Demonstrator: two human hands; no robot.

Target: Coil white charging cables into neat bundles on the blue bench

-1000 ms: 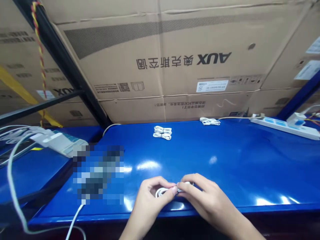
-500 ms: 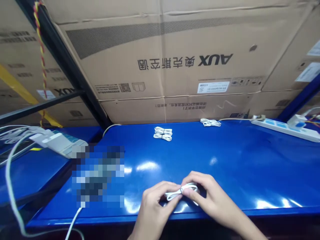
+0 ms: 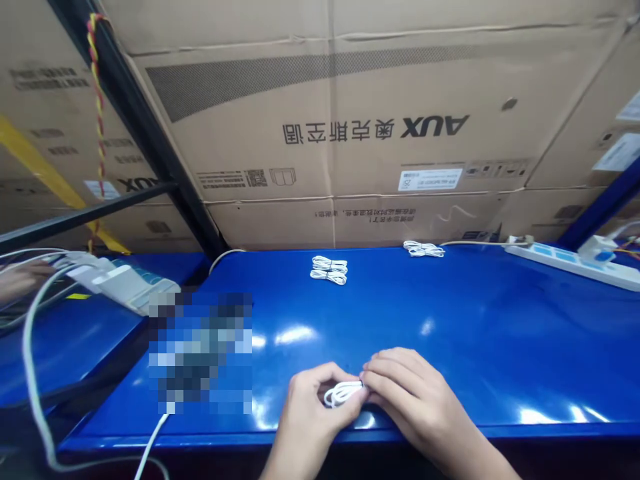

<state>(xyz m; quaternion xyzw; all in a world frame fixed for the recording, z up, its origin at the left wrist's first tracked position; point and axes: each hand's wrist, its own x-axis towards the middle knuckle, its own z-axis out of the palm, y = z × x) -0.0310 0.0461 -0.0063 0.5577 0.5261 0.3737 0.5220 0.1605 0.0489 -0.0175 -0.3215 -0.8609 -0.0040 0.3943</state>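
A coiled white cable (image 3: 342,393) with a dark tie round its middle is held between my two hands, just above the front edge of the blue table. My left hand (image 3: 320,407) pinches the coil near the tie, its loops showing between thumb and forefinger. Closed over the cable's other end, my right hand (image 3: 413,393) meets the left fingertips at the tie and hides that part of the coil. Farther back lie tied white cable bundles (image 3: 329,270), side by side. Another white bundle (image 3: 423,249) rests at the table's back edge.
Upended AUX cartons (image 3: 360,160) stand behind the blue table (image 3: 450,333). A white power strip (image 3: 575,262) is at back right, another (image 3: 127,285) at left, with loose white cables. A pixelated patch covers something on the left. Another person's hand (image 3: 20,283) shows at far left.
My right hand has turned and closed over the right half of the coil, which was visible before. Another person's hand has appeared at far left. The view has shifted slightly.
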